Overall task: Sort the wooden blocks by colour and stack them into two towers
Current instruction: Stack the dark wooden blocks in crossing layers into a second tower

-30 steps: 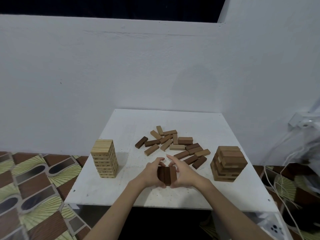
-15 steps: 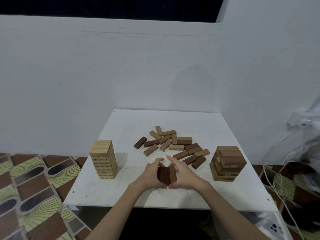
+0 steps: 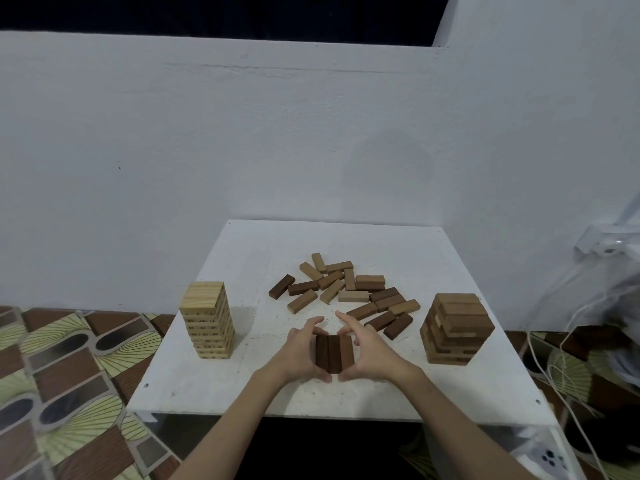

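Now both hands cup a row of three dark blocks (image 3: 334,353) lying side by side on the white surface (image 3: 214,382), long axes pointing away from the person. Left hand (image 3: 300,353) curls round the left flank, right hand (image 3: 367,355) round the right, squeezing them flush. The brown tower (image 3: 456,329) stands off to the right, so the right hand is nearer for the carry. Loose blocks (image 3: 346,289) wait just beyond; the pale tower (image 3: 207,320) stands well left
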`<state>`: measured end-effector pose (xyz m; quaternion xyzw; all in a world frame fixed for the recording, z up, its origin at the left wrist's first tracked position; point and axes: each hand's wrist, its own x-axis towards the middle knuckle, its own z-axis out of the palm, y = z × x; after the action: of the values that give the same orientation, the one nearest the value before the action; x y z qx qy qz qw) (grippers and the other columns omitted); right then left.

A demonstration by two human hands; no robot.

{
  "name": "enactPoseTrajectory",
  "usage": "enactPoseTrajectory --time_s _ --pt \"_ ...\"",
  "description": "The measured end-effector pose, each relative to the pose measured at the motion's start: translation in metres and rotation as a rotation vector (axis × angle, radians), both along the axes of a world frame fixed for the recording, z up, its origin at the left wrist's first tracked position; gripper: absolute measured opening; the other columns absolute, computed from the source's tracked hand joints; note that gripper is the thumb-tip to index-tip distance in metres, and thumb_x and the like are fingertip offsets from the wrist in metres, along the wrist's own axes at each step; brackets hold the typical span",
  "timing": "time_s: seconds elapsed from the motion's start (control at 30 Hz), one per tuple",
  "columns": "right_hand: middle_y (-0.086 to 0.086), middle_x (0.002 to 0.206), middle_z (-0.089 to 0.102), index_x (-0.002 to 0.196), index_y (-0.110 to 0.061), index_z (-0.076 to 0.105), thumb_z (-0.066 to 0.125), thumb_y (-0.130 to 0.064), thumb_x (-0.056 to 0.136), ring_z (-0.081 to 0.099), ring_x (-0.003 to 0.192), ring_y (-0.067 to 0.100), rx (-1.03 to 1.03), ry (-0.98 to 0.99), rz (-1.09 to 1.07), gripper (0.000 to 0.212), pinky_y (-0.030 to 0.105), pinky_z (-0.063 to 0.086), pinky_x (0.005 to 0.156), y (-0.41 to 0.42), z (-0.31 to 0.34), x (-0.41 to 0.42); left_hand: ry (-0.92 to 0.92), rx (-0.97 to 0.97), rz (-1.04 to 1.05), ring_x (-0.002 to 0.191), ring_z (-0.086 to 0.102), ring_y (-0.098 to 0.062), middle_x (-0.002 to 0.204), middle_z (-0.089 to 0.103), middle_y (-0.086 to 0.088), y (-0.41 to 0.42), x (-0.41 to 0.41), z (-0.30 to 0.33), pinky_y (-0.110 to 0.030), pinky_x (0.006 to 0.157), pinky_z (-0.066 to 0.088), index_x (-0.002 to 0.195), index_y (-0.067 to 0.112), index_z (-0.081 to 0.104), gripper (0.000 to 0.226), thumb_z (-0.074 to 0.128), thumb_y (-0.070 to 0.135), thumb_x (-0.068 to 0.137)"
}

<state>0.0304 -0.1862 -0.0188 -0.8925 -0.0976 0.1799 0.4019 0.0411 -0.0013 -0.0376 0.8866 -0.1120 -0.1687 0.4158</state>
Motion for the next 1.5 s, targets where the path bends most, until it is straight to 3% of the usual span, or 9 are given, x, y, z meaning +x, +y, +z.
enactPoseTrajectory --time_s 0.23,0.43,0.57,0.7,1.03,1.27,1.33,1.43,1.5 --pt "-0.015 0.119 0.046 0.147 -0.042 0.016 0.085 -0.015 0.063 0.039 0.108 0.009 0.000 -0.011 -0.008 0.113 0.020 0.035 0.083 0.000 0.000 0.000 -0.006 -0.008 0.013 0.117 0.039 -0.019 0.120 0.051 0.012 -0.001 0.001 -0.001 -0.041 0.105 0.034 0.140 0.025 0.025 0.107 0.090 0.018 0.055" --pt "-0.018 0.116 0.048 0.147 -0.040 0.018 0.084 -0.015 0.063 0.039 0.104 0.008 0.020 -0.025 -0.013 0.110 0.015 0.034 0.081 -0.002 -0.001 -0.001 -0.023 -0.045 0.025 0.108 0.044 -0.013 0.123 0.052 0.007 -0.002 0.000 -0.002 -0.023 0.091 0.034 0.138 0.021 0.028 0.103 0.089 0.018 0.055" --pt "-0.018 0.116 0.049 0.145 -0.042 0.019 0.085 -0.015 0.062 0.039 0.104 0.008 0.034 -0.019 -0.022 0.109 0.011 0.033 0.079 -0.002 -0.003 0.000 -0.027 -0.049 0.036 0.103 0.044 -0.012 0.123 0.051 0.006 -0.003 -0.001 -0.003 -0.022 0.088 0.035 0.135 0.020 0.030 0.099 0.089 0.018 0.056" --pt "-0.018 0.117 0.049 0.144 -0.044 0.020 0.086 -0.017 0.060 0.040 0.102 0.008 0.046 -0.015 -0.034 0.110 0.018 0.036 0.080 -0.003 -0.005 0.000 -0.022 -0.055 0.055 0.101 0.044 -0.010 0.124 0.051 0.006 -0.003 -0.002 -0.003 -0.021 0.086 0.034 0.132 0.019 0.031 0.096 0.089 0.019 0.055" --pt "-0.016 0.116 0.050 0.145 -0.041 0.023 0.087 -0.015 0.059 0.042 0.094 0.004 0.075 0.004 -0.036 0.111 0.012 0.037 0.075 -0.006 -0.004 0.000 0.005 -0.082 0.092 0.109 0.044 -0.013 0.122 0.051 0.008 -0.003 -0.004 -0.005 -0.022 0.088 0.036 0.131 0.021 0.031 0.099 0.090 0.021 0.052" --pt "-0.011 0.120 0.051 0.146 -0.041 0.023 0.088 -0.014 0.057 0.043 0.094 0.005 0.101 0.008 -0.044 0.113 0.018 0.039 0.077 -0.006 0.001 -0.003 0.005 -0.100 0.102 0.111 0.044 -0.013 0.121 0.052 0.009 -0.004 -0.008 0.000 -0.025 0.092 0.038 0.132 0.020 0.031 0.102 0.090 0.024 0.050" --pt "-0.009 0.121 0.052 0.145 -0.042 0.024 0.088 -0.012 0.057 0.044 0.093 0.003 0.117 -0.008 -0.041 0.112 0.013 0.039 0.075 -0.009 0.010 -0.004 -0.004 -0.120 0.102 0.110 0.044 -0.012 0.120 0.052 0.010 -0.005 -0.009 0.008 -0.025 0.091 0.038 0.132 0.020 0.031 0.104 0.090 0.028 0.046" --pt "-0.006 0.119 0.054 0.141 -0.045 0.025 0.088 -0.011 0.057 0.045 0.091 0.000 0.129 -0.080 -0.029 0.110 0.009 0.039 0.074 -0.014 0.032 -0.002 -0.055 -0.154 0.083 0.111 0.043 -0.013 0.119 0.051 0.013 -0.008 -0.008 0.030 -0.021 0.090 0.036 0.130 0.022 0.031 0.105 0.088 0.034 0.043" --pt "-0.008 0.117 0.055 0.139 -0.048 0.023 0.089 -0.013 0.057 0.047 0.090 0.002 0.108 -0.142 -0.013 0.110 0.011 0.039 0.077 -0.018 0.051 0.000 -0.117 -0.171 0.069 0.113 0.041 -0.013 0.121 0.051 0.013 -0.011 -0.005 0.047 -0.015 0.087 0.033 0.128 0.024 0.030 0.100 0.092 0.027 0.049"
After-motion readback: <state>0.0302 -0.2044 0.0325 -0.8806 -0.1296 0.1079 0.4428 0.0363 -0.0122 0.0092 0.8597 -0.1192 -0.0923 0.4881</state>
